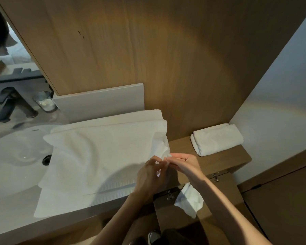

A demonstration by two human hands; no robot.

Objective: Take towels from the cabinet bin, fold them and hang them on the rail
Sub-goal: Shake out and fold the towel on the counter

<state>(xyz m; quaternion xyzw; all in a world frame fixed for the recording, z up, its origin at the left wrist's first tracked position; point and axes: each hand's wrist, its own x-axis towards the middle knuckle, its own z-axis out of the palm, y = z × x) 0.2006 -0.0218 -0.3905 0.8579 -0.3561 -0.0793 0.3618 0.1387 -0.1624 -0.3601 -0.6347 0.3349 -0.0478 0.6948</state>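
A large white towel point(99, 156) lies spread over the vanity counter, its left part draping into the sink basin. My left hand point(150, 174) and my right hand point(185, 163) meet at the towel's right edge, and the fingers of both pinch the cloth there. A corner of white towel point(189, 200) hangs down below my right forearm, in front of the wooden cabinet. A second white towel point(217, 139) lies folded on the wooden ledge at the right. No rail and no bin are in view.
The white sink point(16, 156) with a dark drain sits at the left, behind it a black faucet point(11, 105) and a glass jar point(44, 101). A mirror fills the upper left. A wooden cabinet lid with metal hinges point(170, 194) lies below my hands. Wood panelling rises behind.
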